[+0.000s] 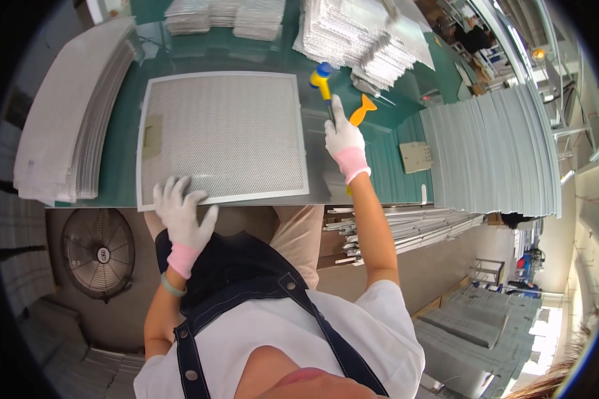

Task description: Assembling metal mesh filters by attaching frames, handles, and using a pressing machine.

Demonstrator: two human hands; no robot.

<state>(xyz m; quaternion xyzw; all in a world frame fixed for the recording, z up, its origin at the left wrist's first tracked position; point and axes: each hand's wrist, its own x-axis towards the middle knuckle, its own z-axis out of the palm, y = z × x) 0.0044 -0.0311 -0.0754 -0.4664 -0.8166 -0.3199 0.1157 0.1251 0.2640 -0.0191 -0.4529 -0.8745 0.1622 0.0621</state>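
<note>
A framed mesh panel, silvery with a thin white border, lies flat before me at the table's front edge. A small pale tab shows on its left side. My left hand, in a white glove with a pink cuff, is open, its fingers spread over the panel's near left edge. Right of the panel, my gloved right hand is closed round the dark handle of a mallet with a yellow and blue head. The mallet head points away from me, apart from the panel. An orange scraper lies just right of this hand.
Mesh sheets are stacked at the left, and more mesh piles stand at the back. At the right are a tall stack of pale strips and a beige box. Metal strips stick out below the table; a fan stands lower left.
</note>
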